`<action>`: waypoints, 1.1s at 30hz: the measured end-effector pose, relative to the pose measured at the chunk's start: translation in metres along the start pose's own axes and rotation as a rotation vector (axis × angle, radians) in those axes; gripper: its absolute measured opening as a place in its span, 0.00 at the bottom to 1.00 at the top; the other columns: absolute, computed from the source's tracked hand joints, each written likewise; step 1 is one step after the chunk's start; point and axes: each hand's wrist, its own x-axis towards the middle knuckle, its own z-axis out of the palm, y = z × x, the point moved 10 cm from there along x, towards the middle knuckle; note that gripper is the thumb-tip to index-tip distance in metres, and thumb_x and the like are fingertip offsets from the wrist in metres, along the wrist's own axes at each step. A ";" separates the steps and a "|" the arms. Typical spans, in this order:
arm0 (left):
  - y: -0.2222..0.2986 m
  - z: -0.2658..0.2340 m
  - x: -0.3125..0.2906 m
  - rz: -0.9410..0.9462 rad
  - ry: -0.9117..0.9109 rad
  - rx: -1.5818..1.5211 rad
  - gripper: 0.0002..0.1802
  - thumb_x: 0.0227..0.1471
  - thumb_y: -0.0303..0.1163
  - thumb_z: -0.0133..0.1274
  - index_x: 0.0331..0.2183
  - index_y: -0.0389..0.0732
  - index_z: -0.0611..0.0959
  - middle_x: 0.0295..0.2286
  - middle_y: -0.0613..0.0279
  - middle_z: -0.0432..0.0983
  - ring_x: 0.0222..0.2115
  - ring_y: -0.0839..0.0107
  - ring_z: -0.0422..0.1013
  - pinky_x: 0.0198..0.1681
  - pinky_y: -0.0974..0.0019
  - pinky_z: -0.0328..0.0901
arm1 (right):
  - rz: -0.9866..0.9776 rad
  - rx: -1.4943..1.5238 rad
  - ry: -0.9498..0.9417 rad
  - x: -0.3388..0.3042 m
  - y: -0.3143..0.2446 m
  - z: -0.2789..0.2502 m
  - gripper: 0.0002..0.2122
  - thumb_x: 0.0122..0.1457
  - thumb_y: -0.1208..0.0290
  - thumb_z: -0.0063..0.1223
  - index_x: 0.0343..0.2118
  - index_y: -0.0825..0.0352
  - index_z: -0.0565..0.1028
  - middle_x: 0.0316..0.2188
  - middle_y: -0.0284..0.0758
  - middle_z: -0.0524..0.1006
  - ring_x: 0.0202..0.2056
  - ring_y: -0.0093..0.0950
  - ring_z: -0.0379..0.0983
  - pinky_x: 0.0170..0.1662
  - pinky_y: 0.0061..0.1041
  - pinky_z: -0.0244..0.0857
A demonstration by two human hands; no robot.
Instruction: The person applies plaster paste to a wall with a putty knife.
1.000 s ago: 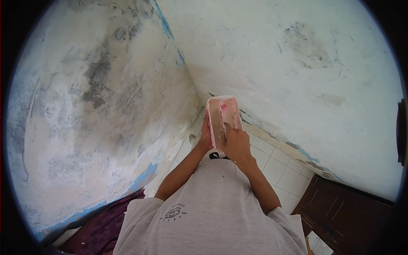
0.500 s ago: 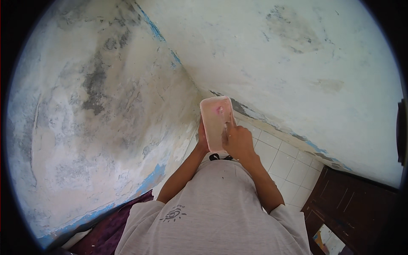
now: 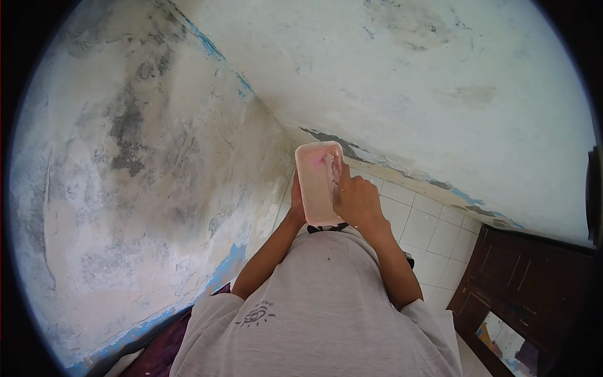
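A pink rectangular tub is held up in front of my waist, its inside coated with pale paste and a brighter pink patch near the far end. Around its left side wraps my left hand, with the fingers mostly hidden behind the wall. My right hand is closed at the tub's right rim. From it, what looks like a putty knife, smeared with paste, lies along the inner right wall. Its handle is hidden in the fingers.
Two patchy plastered walls, the left wall and the far wall, meet in a corner ahead. Pale floor tiles show below right. A dark brown wooden cabinet stands at right, and a dark purple cloth lies lower left.
My right hand has shifted slightly right, bringing the putty knife from over the paste to the tub's right wall. The walls sit a little farther left in view.
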 end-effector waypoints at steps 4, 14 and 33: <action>0.002 0.013 -0.004 -0.034 -0.011 0.072 0.37 0.68 0.62 0.31 0.66 0.48 0.65 0.61 0.60 0.68 0.59 0.62 0.67 0.64 0.53 0.63 | 0.031 -0.046 0.024 0.007 -0.016 -0.009 0.14 0.58 0.70 0.55 0.44 0.73 0.73 0.23 0.49 0.80 0.25 0.45 0.81 0.27 0.42 0.75; 0.034 -0.014 -0.036 0.009 0.027 0.004 0.37 0.68 0.62 0.31 0.65 0.46 0.66 0.57 0.59 0.72 0.57 0.63 0.70 0.61 0.53 0.66 | -0.172 0.152 0.051 -0.002 -0.066 0.022 0.13 0.59 0.70 0.55 0.43 0.73 0.72 0.20 0.53 0.77 0.24 0.53 0.77 0.28 0.49 0.72; 0.034 -0.010 -0.127 -0.016 0.133 -0.119 0.38 0.68 0.64 0.29 0.65 0.47 0.67 0.56 0.57 0.72 0.55 0.61 0.71 0.61 0.51 0.67 | -0.057 -0.021 -0.001 -0.032 -0.128 0.056 0.10 0.57 0.71 0.56 0.37 0.72 0.75 0.22 0.56 0.76 0.28 0.54 0.77 0.32 0.49 0.72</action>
